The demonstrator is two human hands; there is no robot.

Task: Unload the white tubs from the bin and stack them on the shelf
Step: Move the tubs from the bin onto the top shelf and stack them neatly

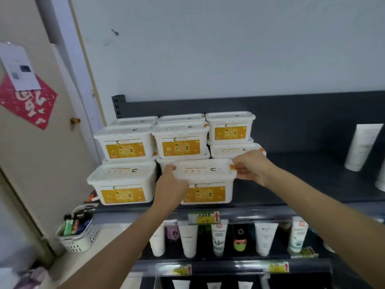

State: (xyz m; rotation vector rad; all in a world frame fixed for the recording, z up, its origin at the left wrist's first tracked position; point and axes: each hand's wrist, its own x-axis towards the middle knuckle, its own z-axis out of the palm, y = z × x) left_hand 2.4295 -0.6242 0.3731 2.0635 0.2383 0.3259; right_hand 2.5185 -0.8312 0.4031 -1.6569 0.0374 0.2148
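Note:
A white tub with a yellow label (205,180) sits at the front of the dark top shelf (291,184). My left hand (170,184) grips its left end and my right hand (250,167) grips its right end by the orange lid clip. Several matching white tubs (125,142) are stacked in two layers to the left and behind it. Another tub (123,182) stands directly to its left on the shelf. The bin is out of view.
A white tube (362,147) stands at the right of the top shelf. Lower shelves (229,265) hold rows of cosmetic tubes with price tags. A white slotted basket (77,232) of small items sits at lower left beside a door (31,153).

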